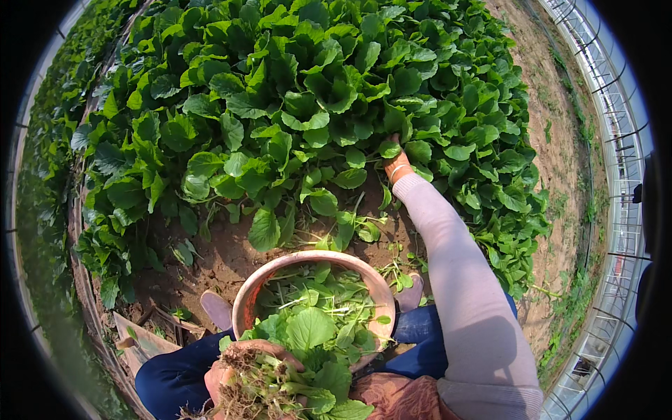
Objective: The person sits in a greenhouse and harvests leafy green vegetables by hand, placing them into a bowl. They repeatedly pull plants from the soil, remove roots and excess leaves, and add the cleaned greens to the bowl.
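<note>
My left hand (265,350) is closed around a bunch of uprooted leafy greens (273,386), with soil on the roots at the left and leaves pointing right. The bunch is over the near rim of a round plastic tub (386,294), which holds loose leaves and stems (315,304). My right arm reaches forward, and my right hand (397,160) is among the low stalks at the near edge of the standing leafy green plants (325,89). Leaves cover its fingers, so what they touch is hidden.
Bare soil (220,247) with scattered leaves lies between the tub and the plants. My shoes (216,308) flank the tub. Wooden boards (142,341) lie at lower left. A dirt path (556,157) and the greenhouse's side wall (625,173) run along the right.
</note>
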`<control>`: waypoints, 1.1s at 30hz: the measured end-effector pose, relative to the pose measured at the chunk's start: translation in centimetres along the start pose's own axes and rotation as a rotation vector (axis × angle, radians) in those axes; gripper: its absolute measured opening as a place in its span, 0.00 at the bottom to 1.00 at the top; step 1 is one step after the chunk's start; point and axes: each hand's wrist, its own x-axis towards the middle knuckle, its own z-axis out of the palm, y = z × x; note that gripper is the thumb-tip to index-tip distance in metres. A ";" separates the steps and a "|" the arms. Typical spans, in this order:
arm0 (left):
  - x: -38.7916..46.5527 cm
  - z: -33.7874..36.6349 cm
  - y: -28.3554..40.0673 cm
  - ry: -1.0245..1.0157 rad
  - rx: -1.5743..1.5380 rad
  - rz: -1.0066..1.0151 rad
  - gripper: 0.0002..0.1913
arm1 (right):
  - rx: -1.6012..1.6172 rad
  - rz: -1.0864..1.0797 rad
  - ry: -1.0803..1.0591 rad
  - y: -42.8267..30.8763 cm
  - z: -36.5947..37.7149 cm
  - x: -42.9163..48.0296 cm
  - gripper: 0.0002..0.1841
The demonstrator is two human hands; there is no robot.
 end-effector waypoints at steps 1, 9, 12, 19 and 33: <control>0.1 0.0 0.0 0.000 -0.001 -0.002 0.38 | 0.005 0.003 0.002 0.1 0.1 0.2 0.24; 1.0 0.1 0.2 -0.015 0.001 -0.006 0.38 | 0.036 0.010 0.020 0.8 -0.2 1.4 0.24; 1.1 0.1 0.1 -0.023 0.006 -0.008 0.38 | 0.053 0.014 0.020 1.3 -0.5 2.1 0.24; 1.6 0.5 0.1 -0.033 -0.001 -0.005 0.39 | 0.113 0.009 -0.006 2.4 -0.9 2.7 0.25; 2.2 1.1 0.0 -0.041 0.016 -0.009 0.40 | 0.270 0.016 -0.078 4.5 -0.8 4.2 0.25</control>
